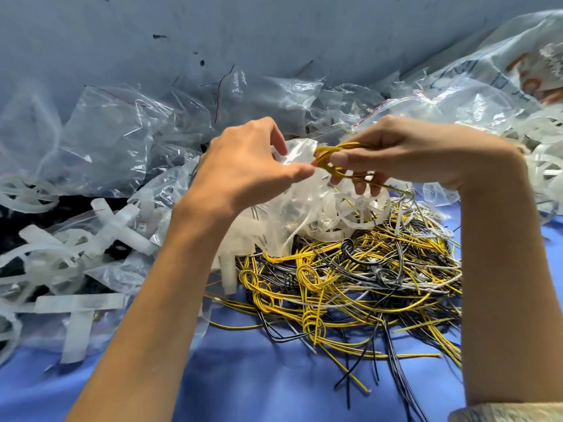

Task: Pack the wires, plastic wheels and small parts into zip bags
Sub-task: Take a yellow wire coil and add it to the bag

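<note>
Centre of frame: both hands are working close together, fingertips nearly meeting. The left hand [243, 166] is pinching the rim of a clear zip bag [292, 208] between thumb and fingers, keeping its mouth lifted. The right hand [396, 156] is gripping a small coil of yellow wire [327, 153] between thumb and curled fingers, and is holding it right at the bag's mouth; a loose tail of the coil is trailing down to the right.

A white spoked plastic wheel [362, 208] is showing just below the right hand, against the bag; whether it is lying inside the bag cannot be told.

Lower centre and right: a tangled pile of wires [350, 284], yellow, black and white, is lying on the blue surface [243, 376], directly beneath the bag.

Left of frame: bags of white plastic parts [76, 260] are lying heaped on the surface.

Upper left and upper centre: crumpled clear bags [122, 141] are lying banked against the grey-blue wall [213, 32]. Upper right: a large printed plastic sack [518, 65] is leaning there.
</note>
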Motion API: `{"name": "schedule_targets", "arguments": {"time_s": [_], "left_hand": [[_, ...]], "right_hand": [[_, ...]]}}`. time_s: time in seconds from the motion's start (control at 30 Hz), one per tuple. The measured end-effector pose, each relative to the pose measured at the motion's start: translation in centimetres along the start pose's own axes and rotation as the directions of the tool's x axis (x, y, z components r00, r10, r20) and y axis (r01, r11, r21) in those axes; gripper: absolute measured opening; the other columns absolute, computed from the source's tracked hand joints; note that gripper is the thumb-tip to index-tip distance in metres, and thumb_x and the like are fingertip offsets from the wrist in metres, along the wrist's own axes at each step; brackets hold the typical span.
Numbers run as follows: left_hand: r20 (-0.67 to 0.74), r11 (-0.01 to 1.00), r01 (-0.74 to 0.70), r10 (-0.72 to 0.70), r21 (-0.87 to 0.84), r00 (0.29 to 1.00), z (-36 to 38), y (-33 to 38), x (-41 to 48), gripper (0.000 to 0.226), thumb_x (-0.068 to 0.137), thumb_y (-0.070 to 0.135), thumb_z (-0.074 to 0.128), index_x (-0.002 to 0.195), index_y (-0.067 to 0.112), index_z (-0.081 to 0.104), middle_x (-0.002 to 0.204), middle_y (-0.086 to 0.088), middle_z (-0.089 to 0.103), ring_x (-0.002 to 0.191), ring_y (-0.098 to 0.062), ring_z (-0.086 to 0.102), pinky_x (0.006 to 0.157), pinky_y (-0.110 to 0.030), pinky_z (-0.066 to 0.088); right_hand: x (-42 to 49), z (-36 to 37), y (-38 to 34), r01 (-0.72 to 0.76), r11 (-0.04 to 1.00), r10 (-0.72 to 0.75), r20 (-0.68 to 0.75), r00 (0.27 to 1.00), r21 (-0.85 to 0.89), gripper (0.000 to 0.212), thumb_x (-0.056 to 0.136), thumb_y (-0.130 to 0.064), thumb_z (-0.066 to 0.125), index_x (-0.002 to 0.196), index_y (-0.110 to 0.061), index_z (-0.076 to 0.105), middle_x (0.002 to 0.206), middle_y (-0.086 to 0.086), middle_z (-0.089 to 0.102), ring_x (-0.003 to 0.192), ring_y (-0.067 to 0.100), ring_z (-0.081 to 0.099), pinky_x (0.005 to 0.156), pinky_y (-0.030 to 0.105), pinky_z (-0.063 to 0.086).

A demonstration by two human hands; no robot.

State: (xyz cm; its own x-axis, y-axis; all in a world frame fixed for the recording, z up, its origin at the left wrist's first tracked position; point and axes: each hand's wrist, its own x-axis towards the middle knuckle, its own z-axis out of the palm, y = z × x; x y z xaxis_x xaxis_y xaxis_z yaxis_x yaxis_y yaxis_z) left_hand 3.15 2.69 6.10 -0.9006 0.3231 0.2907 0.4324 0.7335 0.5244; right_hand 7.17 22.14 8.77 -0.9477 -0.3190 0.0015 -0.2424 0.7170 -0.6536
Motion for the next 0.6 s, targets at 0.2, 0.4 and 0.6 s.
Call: {"name": "schedule_targets", "arguments": {"time_s": [0.2, 0.4, 0.6], "left_hand": [[-0.041, 0.995, 0.02, -0.016, 0.094, 0.999, 0.3, -0.3, 0.5, 0.018, 0.087, 0.033, 0.058, 0.098, 0.019, 0.058, 0.097, -0.008, 0.066, 0.093, -0.03, 0.057, 0.074, -0.032, 0.043], [-0.193, 1.0, -0.013, 0.011, -0.01, 0.981, -0.1, -0.5, 0.6, 0.012, 0.088, 0.037, 0.055, 0.081, 0.028, 0.059, 0.088, -0.005, 0.066, 0.088, -0.028, 0.059, 0.073, -0.031, 0.043], [-0.206, 0.997, -0.048, 0.034, -0.062, 0.978, 0.1, -0.4, 0.8, 0.019, 0.085, 0.035, 0.058, 0.068, 0.028, 0.056, 0.08, -0.004, 0.066, 0.085, -0.028, 0.061, 0.074, -0.031, 0.047]], "right_hand": [[2.0, 2.0, -1.6, 0.071, 0.953, -0.078, -0.012, 0.997, -0.295, 0.027, 0.066, -0.069, 0.054, 0.08, -0.05, 0.065, 0.077, -0.001, 0.069, 0.056, 0.006, 0.058, 0.047, 0.021, 0.041], [3.4, 3.7, -2.2, 0.155, 0.932, -0.165, -0.004, 0.986, -0.328, 0.03, 0.092, -0.04, 0.054, 0.108, -0.021, 0.071, 0.097, 0.006, 0.068, 0.066, 0.011, 0.064, 0.062, 0.03, 0.055], [4.7, 5.7, -1.4, 0.026, 0.854, 0.016, 0.075, 0.997, -0.52, 0.036, 0.103, -0.023, 0.033, 0.103, -0.002, 0.061, 0.102, 0.014, 0.061, 0.094, 0.025, 0.054, 0.083, 0.031, 0.04]]}}
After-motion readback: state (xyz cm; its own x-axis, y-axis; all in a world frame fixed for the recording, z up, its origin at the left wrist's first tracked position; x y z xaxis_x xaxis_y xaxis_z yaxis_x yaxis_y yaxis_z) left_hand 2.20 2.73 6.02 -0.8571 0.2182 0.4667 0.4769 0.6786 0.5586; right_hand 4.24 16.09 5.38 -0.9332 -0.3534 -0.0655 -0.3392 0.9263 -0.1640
